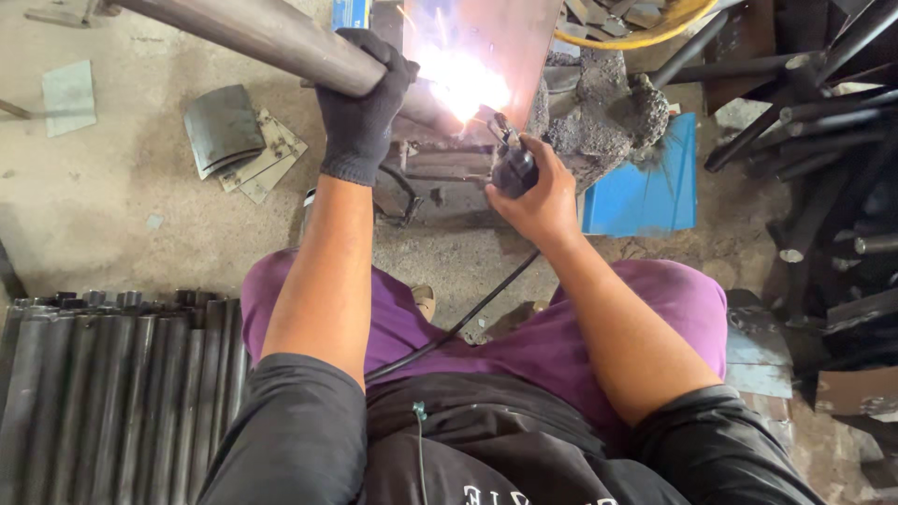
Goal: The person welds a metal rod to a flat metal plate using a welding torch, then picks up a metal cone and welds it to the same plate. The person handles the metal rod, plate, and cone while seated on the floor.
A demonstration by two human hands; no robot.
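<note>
A long grey steel pipe (262,33) runs from the upper left of the frame down toward the upper centre, where its end meets a bright white welding arc (468,82) that throws sparks against a rusty metal plate (510,37). The left hand (363,103), in a dark knit glove, is wrapped around the pipe from above, fingers closed on it just left of the glare. The bare right hand (533,196), a little lower and to the right of centre, is clenched around a dark electrode holder (512,161) whose tip points up into the arc. A black cable (468,313) runs from the holder down across the floor and between the person's knees.

Right of the arc sits a rough grey lump of slag and concrete (608,108), and just beside it, lower right, a blue sheet (645,182) lies flat on the floor (122,206). At upper left, a few bent grey metal offcuts (234,136) lie stacked on the concrete. A row of dark pipes (103,393) lies side by side at the lower left, and a jumble of black bars and tubes (823,140) fills the right edge. The person's purple trousers (655,309) and dark shirt fill the bottom.
</note>
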